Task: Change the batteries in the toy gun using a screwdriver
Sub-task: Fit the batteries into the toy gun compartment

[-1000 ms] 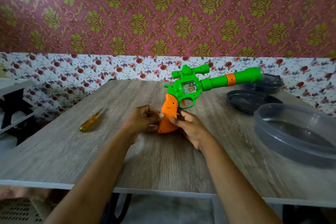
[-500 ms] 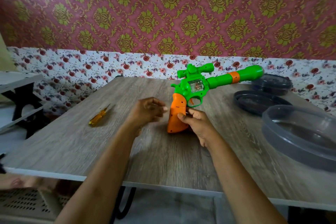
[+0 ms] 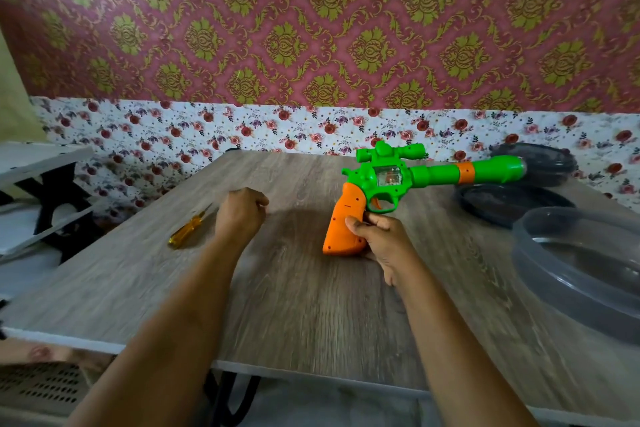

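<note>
A green toy gun (image 3: 391,178) with an orange grip stands on its butt on the wooden table (image 3: 294,305), barrel pointing right. My right hand (image 3: 382,239) grips the orange handle from the right side, thumb across its face. My left hand (image 3: 240,213) hovers over the table left of the gun, fingers curled and holding nothing. A yellow-handled screwdriver (image 3: 188,230) lies flat on the table just left of that hand, apart from it. No batteries show.
A large clear round container (image 3: 575,274) sits at the right edge. Behind it lie a dark round lid (image 3: 498,204) and another dark round container (image 3: 540,163). A white shelf (image 3: 38,163) stands left of the table. The patterned wall runs along the far edge.
My left hand let go of the orange grip and moved left, toward the screwdriver. My right hand keeps the gun upright by the handle.
</note>
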